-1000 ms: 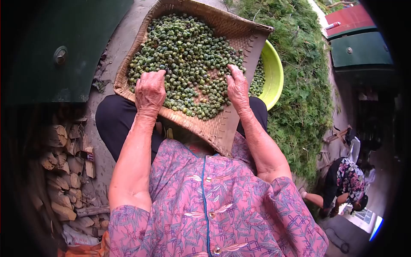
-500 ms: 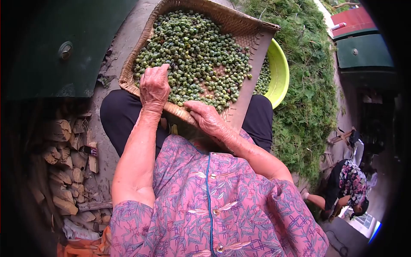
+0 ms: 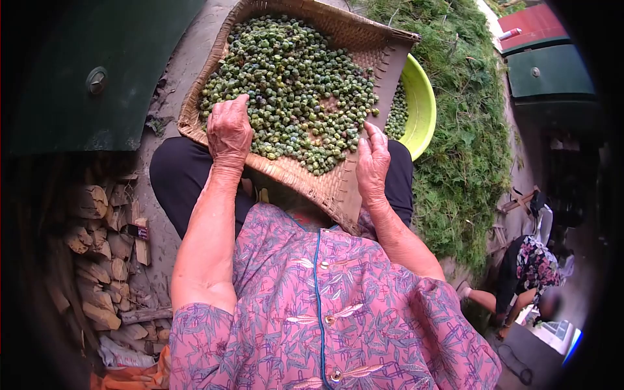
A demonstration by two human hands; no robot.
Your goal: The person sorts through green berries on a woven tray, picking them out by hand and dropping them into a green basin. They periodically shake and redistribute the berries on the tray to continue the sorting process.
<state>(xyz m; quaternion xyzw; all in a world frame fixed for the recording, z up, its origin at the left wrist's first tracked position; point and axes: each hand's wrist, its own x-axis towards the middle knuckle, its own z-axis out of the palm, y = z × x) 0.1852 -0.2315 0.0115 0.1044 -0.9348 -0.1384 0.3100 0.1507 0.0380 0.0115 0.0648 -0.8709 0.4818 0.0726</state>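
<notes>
A woven winnowing basket (image 3: 331, 188) rests across my thighs, heaped with small round green fruits (image 3: 279, 71), some of them darker. My left hand (image 3: 229, 133) is over the near left part of the heap, its fingers curled closed; whatever they pinch is hidden. At the basket's flat brownish right lip is my right hand (image 3: 372, 162), fingers stretched toward the edge of the fruits. It grips nothing that I can see. Partly under that lip stands a yellow-green basin (image 3: 424, 107) holding more of the fruits.
Cut green branches (image 3: 465, 130) cover the ground on the right. Split firewood (image 3: 97, 253) is stacked at the left, below a dark green panel (image 3: 52, 78). Another person (image 3: 530, 273) is bent over at the lower right.
My right hand has let go of the basket's near rim and moved right and up to the lip, its fingers opening out. My left hand stays almost in place.
</notes>
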